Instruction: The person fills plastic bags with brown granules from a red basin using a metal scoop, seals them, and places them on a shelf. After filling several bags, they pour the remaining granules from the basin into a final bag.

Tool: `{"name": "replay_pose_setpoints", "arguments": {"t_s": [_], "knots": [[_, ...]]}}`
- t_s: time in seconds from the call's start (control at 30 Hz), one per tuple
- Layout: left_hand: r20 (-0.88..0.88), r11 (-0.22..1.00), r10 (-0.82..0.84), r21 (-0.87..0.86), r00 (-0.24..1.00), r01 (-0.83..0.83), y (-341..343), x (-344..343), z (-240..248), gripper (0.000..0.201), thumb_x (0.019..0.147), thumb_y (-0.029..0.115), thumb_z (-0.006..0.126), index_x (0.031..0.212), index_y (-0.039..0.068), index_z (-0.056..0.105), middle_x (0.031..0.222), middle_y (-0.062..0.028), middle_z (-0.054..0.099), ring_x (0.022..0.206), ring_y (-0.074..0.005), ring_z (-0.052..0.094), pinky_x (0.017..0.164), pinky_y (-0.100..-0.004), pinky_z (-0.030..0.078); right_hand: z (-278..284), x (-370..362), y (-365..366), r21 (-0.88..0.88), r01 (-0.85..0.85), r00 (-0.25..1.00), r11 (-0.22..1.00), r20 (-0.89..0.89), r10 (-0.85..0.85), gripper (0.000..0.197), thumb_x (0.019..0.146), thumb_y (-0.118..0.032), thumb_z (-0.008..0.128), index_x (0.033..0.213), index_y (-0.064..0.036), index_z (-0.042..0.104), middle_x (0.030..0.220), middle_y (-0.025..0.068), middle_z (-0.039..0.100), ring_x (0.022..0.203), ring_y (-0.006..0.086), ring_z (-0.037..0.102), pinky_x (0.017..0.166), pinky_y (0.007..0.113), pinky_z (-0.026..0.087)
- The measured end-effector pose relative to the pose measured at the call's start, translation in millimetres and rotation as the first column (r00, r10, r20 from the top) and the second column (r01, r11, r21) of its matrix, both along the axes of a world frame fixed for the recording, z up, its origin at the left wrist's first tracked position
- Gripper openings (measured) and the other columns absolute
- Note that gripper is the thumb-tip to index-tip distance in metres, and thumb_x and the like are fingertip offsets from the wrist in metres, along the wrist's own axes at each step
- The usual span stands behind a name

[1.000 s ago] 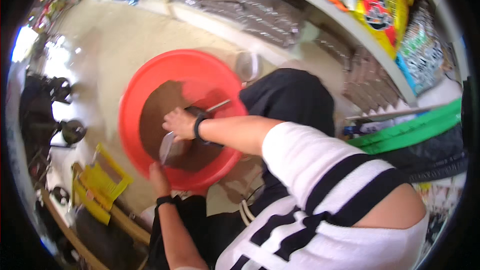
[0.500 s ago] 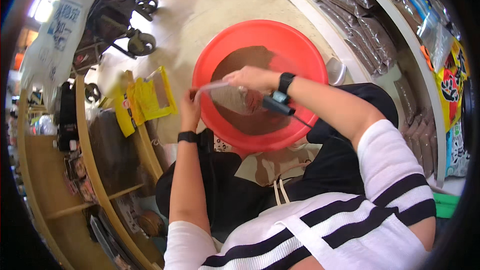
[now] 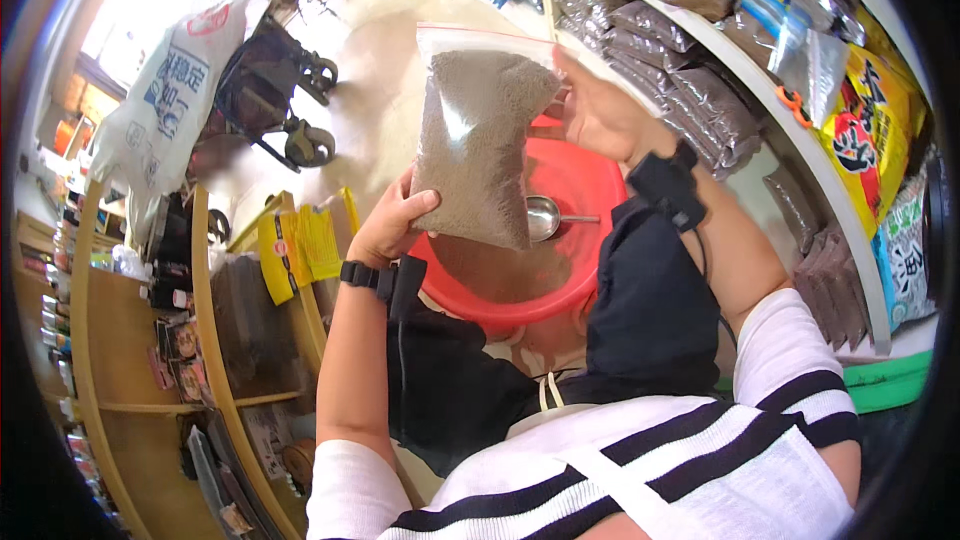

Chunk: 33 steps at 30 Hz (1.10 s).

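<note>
Presenting its broad face to the camera, a clear plastic bag (image 3: 475, 135) filled with brown granules stands nearly upright at the centre of the frame, a red line running along its top edge. The person's left hand (image 3: 392, 224) is closed on the lower left corner, thumb flat across the front and the other fingers hidden behind, a grip that seems chosen to carry the weight from below. The right hand (image 3: 608, 122) sits half open at the upper right edge, palm partly turned to view, probably to steady the slacker top; whether its fingertips pinch the plastic cannot be told. Below, between the dark-trousered knees, a red basin (image 3: 560, 298) takes up the middle of the frame, placed there, it appears, to keep its loose brown material (image 3: 500, 268) within reach and catch spills. A metal scoop (image 3: 543, 219) rests inside, its handle pointing right, toward the right hand's side. Filled bags (image 3: 705, 105) lie stacked at upper right, flat, likely for stability. Yellow packaging (image 3: 290, 245) hangs at centre left.
</note>
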<state>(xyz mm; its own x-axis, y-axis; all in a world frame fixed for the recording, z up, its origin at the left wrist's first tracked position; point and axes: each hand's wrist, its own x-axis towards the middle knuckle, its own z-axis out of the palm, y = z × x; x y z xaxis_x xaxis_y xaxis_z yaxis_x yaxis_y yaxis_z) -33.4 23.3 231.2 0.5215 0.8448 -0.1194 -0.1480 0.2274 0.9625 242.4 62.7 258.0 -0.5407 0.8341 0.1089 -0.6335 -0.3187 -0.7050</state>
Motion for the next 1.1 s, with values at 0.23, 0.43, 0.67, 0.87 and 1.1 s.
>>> {"name": "replay_pose_setpoints", "arguments": {"t_s": [0.23, 0.43, 0.67, 0.87, 1.1], "knots": [[-0.243, 0.988, -0.048, 0.134, 0.969, 0.083, 1, 79, 27, 0.06, 0.074, 0.019, 0.07, 0.125, 0.002, 0.043, 0.1, -0.0023, 0.06, 0.079, -0.0076, 0.056, 0.054, -0.0201, 0.045, -12, 38, -37, -0.22, 0.199, 0.97, 0.955, 0.185, -0.159, 0.046, 0.08, -0.03, 0.064, 0.118, -0.0089, 0.049, 0.112, 0.0053, 0.055, 0.102, 0.0198, 0.052, 0.088, 0.039, 0.042], [-0.254, 0.995, 0.03, 0.097, 0.967, -0.005, 12, 147, 49, 0.048, 0.081, 0.02, 0.062, 0.123, 0.004, 0.045, 0.1, -0.0017, 0.059, 0.079, -0.0067, 0.056, 0.053, -0.0181, 0.044, -17, 93, -49, -0.074, 0.407, 0.913, 0.91, 0.027, -0.406, 0.048, 0.075, -0.017, 0.07, 0.116, -0.0074, 0.048, 0.108, 0.0065, 0.056, 0.1, 0.0197, 0.054, 0.082, 0.039, 0.046], [-0.268, 0.958, -0.086, 0.242, 0.96, 0.153, 10, 190, 42, 0.038, 0.09, 0.019, 0.049, 0.123, 0.001, 0.044, 0.109, -0.007, 0.056, 0.086, -0.0118, 0.057, 0.066, -0.0252, 0.052, -34, 142, -78, -0.084, 0.539, 0.827, 0.838, -0.139, -0.545, 0.041, 0.081, -0.017, 0.063, 0.117, -0.005, 0.047, 0.113, 0.0077, 0.054, 0.104, 0.0202, 0.052, 0.091, 0.035, 0.041], [-0.216, 0.992, -0.006, 0.123, 0.976, 0.034, 9, 168, 30, 0.043, 0.093, 0.027, 0.04, 0.128, 0.001, 0.038, 0.127, -0.0125, 0.043, 0.109, -0.0207, 0.048, 0.082, -0.0317, 0.047, -50, 158, -96, -0.143, 0.552, 0.799, 0.821, -0.19, -0.57, 0.039, 0.082, -0.015, 0.061, 0.117, -0.0038, 0.048, 0.111, 0.0077, 0.055, 0.102, 0.0201, 0.053, 0.091, 0.037, 0.042], [-0.124, 0.98, 0.197, -0.015, 0.972, -0.201, 7, 94, -7, 0.043, 0.092, 0.023, 0.044, 0.126, -0.001, 0.039, 0.119, -0.0134, 0.05, 0.1, -0.021, 0.055, 0.083, -0.0291, 0.044, -75, 168, -99, -0.34, 0.572, 0.722, 0.747, -0.224, -0.655, 0.041, 0.078, -0.007, 0.064, 0.115, -0.0045, 0.047, 0.109, 0.0074, 0.055, 0.101, 0.0188, 0.054, 0.089, 0.036, 0.043]]}}
